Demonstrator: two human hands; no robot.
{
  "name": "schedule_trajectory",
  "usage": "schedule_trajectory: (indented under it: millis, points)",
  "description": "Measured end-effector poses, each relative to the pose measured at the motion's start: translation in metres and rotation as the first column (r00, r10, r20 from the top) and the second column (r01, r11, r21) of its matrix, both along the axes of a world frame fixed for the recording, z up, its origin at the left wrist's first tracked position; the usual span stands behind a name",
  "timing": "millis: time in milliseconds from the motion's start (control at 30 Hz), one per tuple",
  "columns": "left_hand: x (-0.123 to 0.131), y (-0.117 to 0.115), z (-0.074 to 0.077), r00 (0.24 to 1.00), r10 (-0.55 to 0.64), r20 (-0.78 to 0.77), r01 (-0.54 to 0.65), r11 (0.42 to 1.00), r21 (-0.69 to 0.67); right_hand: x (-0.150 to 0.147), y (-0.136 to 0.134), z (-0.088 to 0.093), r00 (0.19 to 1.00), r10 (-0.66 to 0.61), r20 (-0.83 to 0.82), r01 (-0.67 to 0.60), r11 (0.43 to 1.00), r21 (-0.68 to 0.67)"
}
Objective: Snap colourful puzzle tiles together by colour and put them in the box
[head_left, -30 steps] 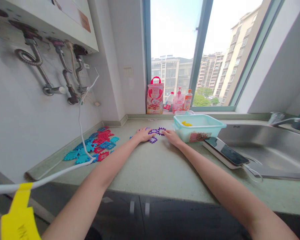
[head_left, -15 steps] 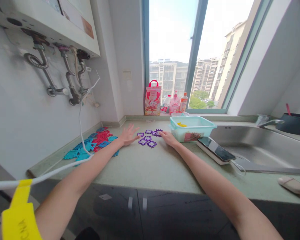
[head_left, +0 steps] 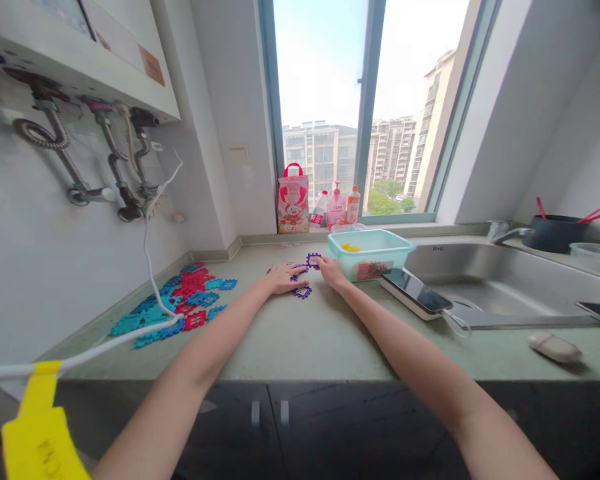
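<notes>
My right hand (head_left: 332, 271) pinches a purple square interlocking tile (head_left: 311, 261) with notched edges, just left of the plastic basket. Fingers stretched forward, my left hand (head_left: 280, 279) lies flat over several more purple tiles (head_left: 303, 292) on the counter and hides most of them. To the left of my left arm, red interlocking tiles (head_left: 195, 320) are heaped with blue ones (head_left: 203, 299) and turquoise ones (head_left: 135, 321).
A light-green basket (head_left: 380, 259) with yellow pieces (head_left: 351, 247) stands beside the sink (head_left: 480, 287). In front of it lies a phone on a white block (head_left: 420, 293). A white cable (head_left: 105, 341) crosses at left. A mouse-like object (head_left: 555, 347) lies at right.
My left hand has moved right, from beside the purple tiles onto them. My right hand still holds its tile. The view has shifted, showing more of the right side.
</notes>
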State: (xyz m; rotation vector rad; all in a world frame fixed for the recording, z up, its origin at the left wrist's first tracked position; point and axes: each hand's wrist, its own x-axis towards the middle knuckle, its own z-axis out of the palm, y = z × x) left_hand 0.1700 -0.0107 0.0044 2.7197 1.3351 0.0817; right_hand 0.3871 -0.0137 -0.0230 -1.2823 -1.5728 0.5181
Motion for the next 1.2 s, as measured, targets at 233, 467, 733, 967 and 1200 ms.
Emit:
schedule_trajectory:
  millis: [233, 467, 733, 967, 1200]
  points:
    - [0.005, -0.026, -0.012, 0.994, -0.096, 0.061, 0.095, 0.995, 0.02, 0.001, -0.014, -0.001, 0.983, 0.034, -0.179, -0.055, 0.992, -0.111]
    - [-0.094, 0.002, -0.005, 0.967, -0.206, 0.149, 0.2, 0.978, 0.053, 0.022, -0.02, 0.009, 0.955, 0.135, -0.266, -0.188, 0.964, -0.186]
    - [-0.105, 0.011, -0.01, 0.993, -0.073, 0.09, 0.063, 0.992, 0.113, 0.014, -0.022, 0.013, 0.924, 0.233, -0.305, -0.307, 0.924, -0.226]
    - [-0.058, -0.04, -0.01, 0.99, -0.122, 0.074, 0.115, 0.99, 0.087, 0.014, -0.036, 0.012, 0.942, 0.191, -0.276, -0.25, 0.948, -0.197]
    - [-0.054, -0.066, 0.007, 0.974, -0.132, 0.182, 0.133, 0.991, 0.011, 0.007, -0.054, 0.015, 0.939, 0.331, -0.097, -0.343, 0.924, -0.17]
